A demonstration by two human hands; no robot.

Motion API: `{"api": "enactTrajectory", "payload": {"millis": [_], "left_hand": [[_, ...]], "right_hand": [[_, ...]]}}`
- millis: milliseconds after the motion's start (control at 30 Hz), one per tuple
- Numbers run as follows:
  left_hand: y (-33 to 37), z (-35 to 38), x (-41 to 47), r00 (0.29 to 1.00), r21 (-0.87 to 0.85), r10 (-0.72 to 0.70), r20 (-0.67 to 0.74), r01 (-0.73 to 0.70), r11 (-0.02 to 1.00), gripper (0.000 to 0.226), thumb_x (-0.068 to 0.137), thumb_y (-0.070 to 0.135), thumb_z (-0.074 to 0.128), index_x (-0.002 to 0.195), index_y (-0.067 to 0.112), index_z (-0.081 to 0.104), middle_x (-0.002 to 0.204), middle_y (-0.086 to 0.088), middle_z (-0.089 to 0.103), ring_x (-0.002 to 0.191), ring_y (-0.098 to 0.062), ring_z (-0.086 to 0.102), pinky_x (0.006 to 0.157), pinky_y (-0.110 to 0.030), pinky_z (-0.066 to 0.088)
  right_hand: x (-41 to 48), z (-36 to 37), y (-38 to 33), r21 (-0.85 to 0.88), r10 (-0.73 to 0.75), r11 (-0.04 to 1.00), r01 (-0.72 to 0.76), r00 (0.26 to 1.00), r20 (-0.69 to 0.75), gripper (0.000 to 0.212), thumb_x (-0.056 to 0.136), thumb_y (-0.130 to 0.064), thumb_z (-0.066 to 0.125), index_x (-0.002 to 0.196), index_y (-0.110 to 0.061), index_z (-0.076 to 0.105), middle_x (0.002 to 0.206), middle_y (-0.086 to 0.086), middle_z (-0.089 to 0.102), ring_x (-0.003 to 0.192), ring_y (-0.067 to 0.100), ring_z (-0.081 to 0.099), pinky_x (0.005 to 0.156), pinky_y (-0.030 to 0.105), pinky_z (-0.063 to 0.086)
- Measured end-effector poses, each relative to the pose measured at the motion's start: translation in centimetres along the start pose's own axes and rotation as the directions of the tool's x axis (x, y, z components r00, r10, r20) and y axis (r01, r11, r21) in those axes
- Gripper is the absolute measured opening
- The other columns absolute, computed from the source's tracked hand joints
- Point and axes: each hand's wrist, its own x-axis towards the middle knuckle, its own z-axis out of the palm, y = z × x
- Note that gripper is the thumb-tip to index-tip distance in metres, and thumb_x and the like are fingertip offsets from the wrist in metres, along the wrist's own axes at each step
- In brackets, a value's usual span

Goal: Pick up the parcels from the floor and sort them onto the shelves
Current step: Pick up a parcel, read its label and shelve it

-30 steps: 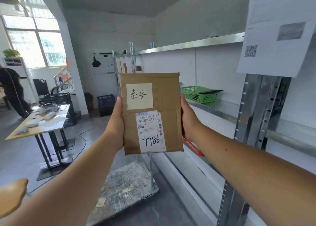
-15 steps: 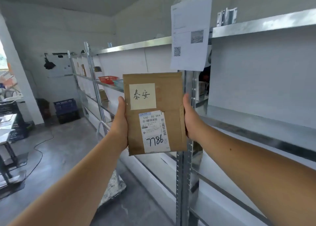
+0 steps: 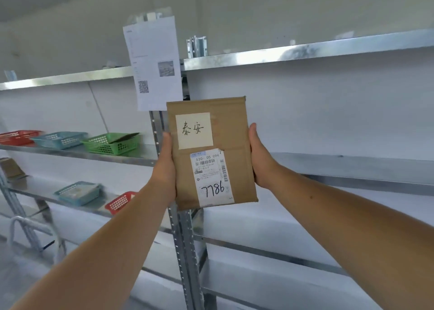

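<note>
One brown parcel (image 3: 211, 152) is held upright in the air between two hands, in front of the steel upright post (image 3: 185, 251) of the shelves (image 3: 352, 168). The left hand (image 3: 165, 166) grips its left long edge and the right hand (image 3: 260, 159) its right. The thumbs lie at the front edges, and the other fingers are hidden behind.

The parcel carries two labels: a cream note (image 3: 194, 130) with handwriting and, below it, a white shipping label (image 3: 212, 177) (barcode, plus "7786" in pen). One printed sheet (image 3: 155, 65) hangs on the post.

Five baskets sit on the left shelves: a red basket (image 3: 17, 137), a blue basket (image 3: 58, 140) and a green basket (image 3: 110, 143) in a row — then, one level down, a second blue basket (image 3: 77, 193) and a second red basket (image 3: 119, 201).
</note>
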Motion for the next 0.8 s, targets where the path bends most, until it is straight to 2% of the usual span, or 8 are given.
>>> {"api": "enactTrajectory", "payload": {"millis": [67, 200, 367, 633, 800], "left_hand": [[-0.9, 1.5, 0.0, 0.999, 0.020, -0.017, 0.028, 0.017, 1.000, 0.088, 0.081, 0.097, 0.046, 0.128, 0.032, 0.082, 0.128, -0.013, 0.081, 0.117, -0.040, 0.078, 0.110, -0.064, 0.054], [-2.6, 5.1, -1.1, 0.991, 0.043, -0.060, 0.121, 0.055, 0.998, 0.084, 0.080, 0.097, 0.047, 0.125, 0.036, 0.083, 0.124, -0.010, 0.083, 0.110, -0.037, 0.081, 0.101, -0.058, 0.060], [-3.2, 10.1, -2.9, 0.975, 0.074, -0.070, 0.209, 0.056, 0.996, 0.074, 0.091, 0.090, 0.043, 0.121, 0.035, 0.084, 0.120, -0.008, 0.084, 0.110, -0.034, 0.081, 0.100, -0.054, 0.060], [-5.4, 18.8, -6.8, 0.945, 0.132, -0.119, 0.305, 0.082, 0.988, 0.079, 0.092, 0.090, 0.039, 0.133, 0.034, 0.078, 0.127, -0.008, 0.082, 0.120, -0.036, 0.076, 0.115, -0.059, 0.052], [-7.4, 24.9, -9.6, 0.929, 0.161, -0.134, 0.344, 0.082, 0.984, 0.079, 0.093, 0.090, 0.038, 0.136, 0.035, 0.076, 0.128, -0.007, 0.081, 0.121, -0.036, 0.076, 0.116, -0.060, 0.051]], "right_hand": [[-1.4, -1.8, -0.3, -0.016, -0.005, 1.000, 0.004, 0.998, -0.057, 0.084, 0.093, -0.088, 0.023, 0.141, -0.037, 0.068, 0.135, 0.001, 0.077, 0.126, 0.025, 0.071, 0.119, 0.051, 0.048], [-4.4, -5.6, -0.9, -0.025, -0.007, 1.000, 0.003, 0.987, -0.162, 0.083, 0.091, -0.090, 0.026, 0.137, -0.037, 0.071, 0.132, 0.001, 0.079, 0.125, 0.026, 0.073, 0.118, 0.052, 0.049], [-8.1, -10.0, -2.1, -0.057, -0.028, 0.998, 0.015, 0.970, -0.241, 0.085, 0.089, -0.093, 0.023, 0.131, -0.040, 0.075, 0.128, 0.001, 0.080, 0.125, 0.028, 0.073, 0.117, 0.057, 0.049], [-14.1, -18.0, -4.1, -0.021, -0.047, 0.999, 0.042, 0.935, -0.351, 0.087, 0.089, -0.093, 0.023, 0.135, -0.039, 0.072, 0.128, -0.002, 0.080, 0.123, 0.026, 0.074, 0.115, 0.055, 0.052], [-18.2, -23.8, -5.4, -0.031, -0.054, 0.998, 0.045, 0.913, -0.405, 0.088, 0.087, -0.095, 0.023, 0.133, -0.039, 0.074, 0.129, 0.000, 0.080, 0.123, 0.026, 0.074, 0.113, 0.055, 0.054]]}}
